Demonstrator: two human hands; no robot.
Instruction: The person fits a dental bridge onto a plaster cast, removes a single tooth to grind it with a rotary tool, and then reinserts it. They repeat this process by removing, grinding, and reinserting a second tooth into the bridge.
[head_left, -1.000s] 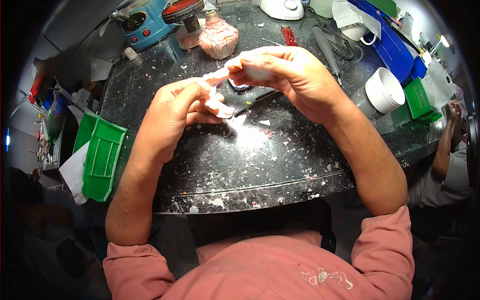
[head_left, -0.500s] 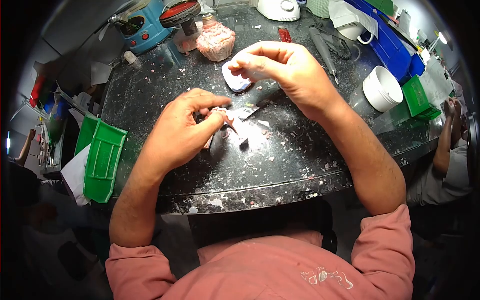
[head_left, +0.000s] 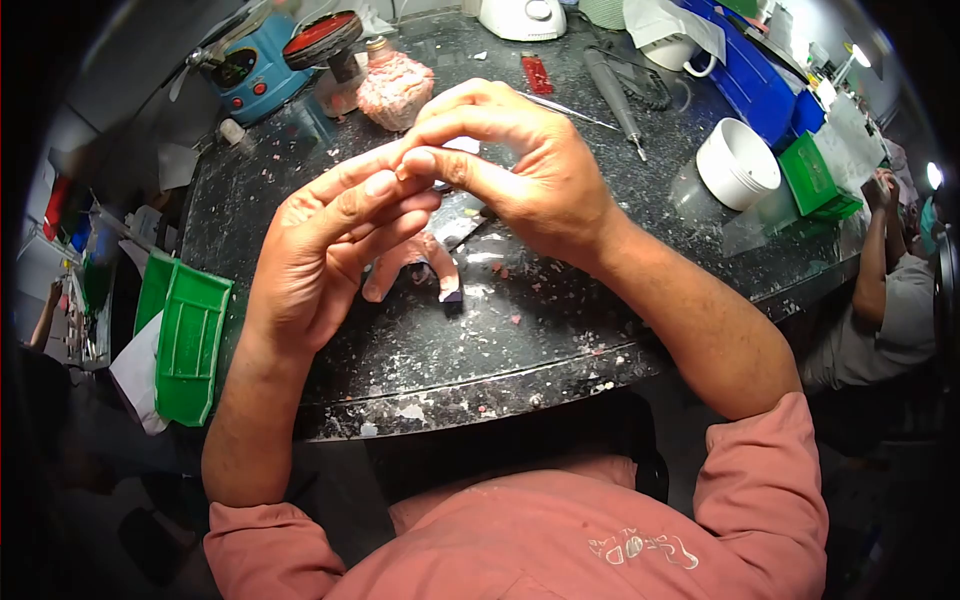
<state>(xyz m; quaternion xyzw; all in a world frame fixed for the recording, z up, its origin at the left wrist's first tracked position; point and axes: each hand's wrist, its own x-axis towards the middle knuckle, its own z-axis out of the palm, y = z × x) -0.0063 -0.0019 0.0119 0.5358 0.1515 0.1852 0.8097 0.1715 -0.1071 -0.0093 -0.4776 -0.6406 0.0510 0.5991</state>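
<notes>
The left hand (head_left: 318, 235) and right hand (head_left: 548, 165) meet at the fingertips, grip impossible to tell, while the pink arch (head_left: 430, 248), probably light, stiff and brittle, lies on the surface (head_left: 565, 320) below, best held by its far curve.

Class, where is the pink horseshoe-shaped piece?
In the head view, the piece lies left of centre on the speckled black bench, close beside the left hand.

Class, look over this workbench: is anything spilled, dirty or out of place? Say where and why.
Yes. Pale and pink scraps litter the dark benchtop, even along its near edge, untidy for a work surface. Toward the back, the rounded vessel looks odd, caked in lumpy pinkish material.
</notes>
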